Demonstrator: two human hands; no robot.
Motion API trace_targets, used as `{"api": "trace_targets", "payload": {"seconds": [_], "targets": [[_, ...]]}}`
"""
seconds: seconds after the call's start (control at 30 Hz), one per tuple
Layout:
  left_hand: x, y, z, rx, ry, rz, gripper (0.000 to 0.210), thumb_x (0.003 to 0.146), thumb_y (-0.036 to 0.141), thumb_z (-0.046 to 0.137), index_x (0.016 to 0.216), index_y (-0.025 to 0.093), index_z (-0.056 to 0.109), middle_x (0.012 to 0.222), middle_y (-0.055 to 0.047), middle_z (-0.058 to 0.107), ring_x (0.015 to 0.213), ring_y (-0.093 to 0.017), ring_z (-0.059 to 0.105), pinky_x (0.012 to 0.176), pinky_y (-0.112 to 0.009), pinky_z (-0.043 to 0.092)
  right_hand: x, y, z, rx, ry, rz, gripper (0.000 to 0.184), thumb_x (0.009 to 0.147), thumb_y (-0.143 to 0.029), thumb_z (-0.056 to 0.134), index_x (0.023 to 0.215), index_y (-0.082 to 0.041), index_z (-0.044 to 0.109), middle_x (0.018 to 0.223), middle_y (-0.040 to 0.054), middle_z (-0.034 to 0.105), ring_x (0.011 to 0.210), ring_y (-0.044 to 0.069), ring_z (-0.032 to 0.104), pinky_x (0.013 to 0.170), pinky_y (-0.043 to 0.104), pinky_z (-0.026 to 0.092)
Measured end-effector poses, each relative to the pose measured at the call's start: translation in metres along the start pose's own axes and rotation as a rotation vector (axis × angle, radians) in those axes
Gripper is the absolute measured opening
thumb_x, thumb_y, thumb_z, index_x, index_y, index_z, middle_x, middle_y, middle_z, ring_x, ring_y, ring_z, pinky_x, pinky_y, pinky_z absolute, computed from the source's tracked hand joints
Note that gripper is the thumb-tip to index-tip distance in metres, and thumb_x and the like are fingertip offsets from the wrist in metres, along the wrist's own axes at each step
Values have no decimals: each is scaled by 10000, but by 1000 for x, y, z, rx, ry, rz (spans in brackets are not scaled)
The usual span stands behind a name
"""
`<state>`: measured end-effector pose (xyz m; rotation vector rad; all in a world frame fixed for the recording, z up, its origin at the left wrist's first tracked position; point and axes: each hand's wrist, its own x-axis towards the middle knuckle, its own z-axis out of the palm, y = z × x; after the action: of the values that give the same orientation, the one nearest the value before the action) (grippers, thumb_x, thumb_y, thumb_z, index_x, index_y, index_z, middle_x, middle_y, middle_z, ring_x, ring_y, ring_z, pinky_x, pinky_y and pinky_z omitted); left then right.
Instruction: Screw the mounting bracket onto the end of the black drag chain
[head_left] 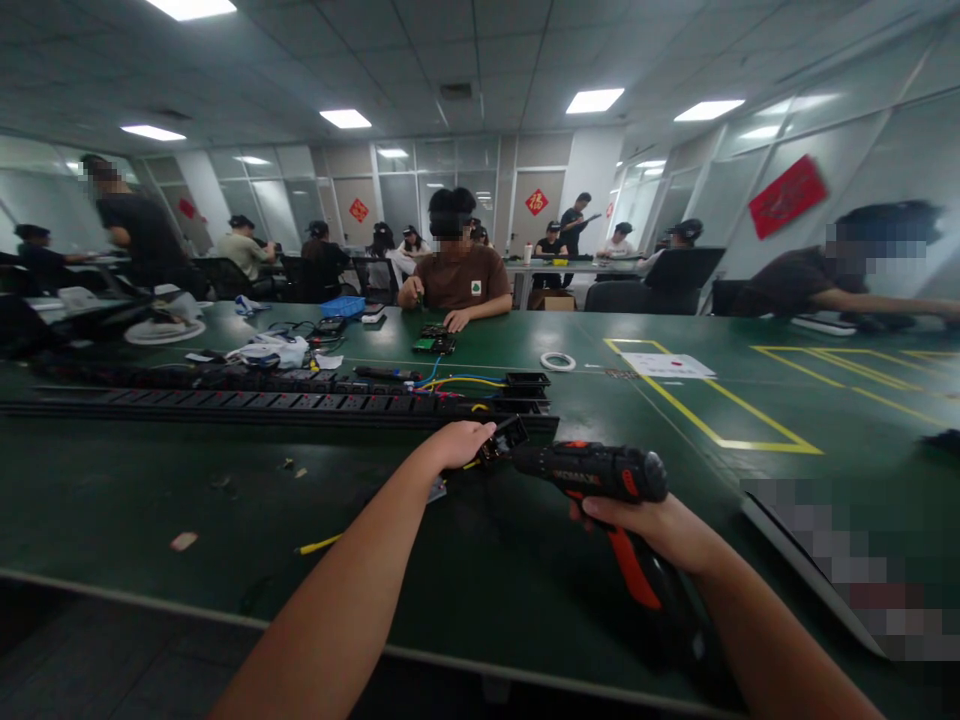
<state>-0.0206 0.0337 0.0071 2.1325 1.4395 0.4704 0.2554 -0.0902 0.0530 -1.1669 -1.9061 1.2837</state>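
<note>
My right hand [637,515] is wrapped round the grip of a black and orange cordless drill [589,470], its nose pointing left. At the drill's tip is a small black socket module [511,436], which my left hand [461,443] holds by its left side. Whether the bit touches the module is too small to tell. Just beyond my left hand lies a long black power strip [315,402] with a row of outlets. Blue and yellow wires [465,380] run along its right end. A yellow cable [319,545] sticks out from beneath my left forearm.
Across the green table [525,590] a co-worker [465,275] handles a green circuit board [431,342]. A white tape roll [558,361], a paper sheet [667,366] and a blue basket [343,307] lie farther back. At right is a laptop-like device [810,570], partly blurred.
</note>
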Motion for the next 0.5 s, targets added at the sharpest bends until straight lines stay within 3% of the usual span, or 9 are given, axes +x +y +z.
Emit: {"api": "trace_targets", "payload": {"seconds": [0.37, 0.5], "targets": [[-2, 4, -2, 26, -5, -16, 711, 903, 667, 194, 1026, 182, 699, 1183, -107, 665, 1079, -270, 603, 912, -315, 421, -3, -7, 1, -134, 67, -20, 381, 720, -450, 720, 967, -160, 692, 858, 57, 698, 818, 234, 623, 760, 352, 505], [-2, 5, -2, 26, -6, -1, 695, 910, 653, 196, 1036, 188, 697, 1183, -97, 668, 1087, -259, 601, 918, -303, 420, -3, -1, 1, -128, 77, -21, 353, 768, -441, 675, 984, -162, 685, 839, 50, 689, 756, 216, 611, 713, 349, 509]]}}
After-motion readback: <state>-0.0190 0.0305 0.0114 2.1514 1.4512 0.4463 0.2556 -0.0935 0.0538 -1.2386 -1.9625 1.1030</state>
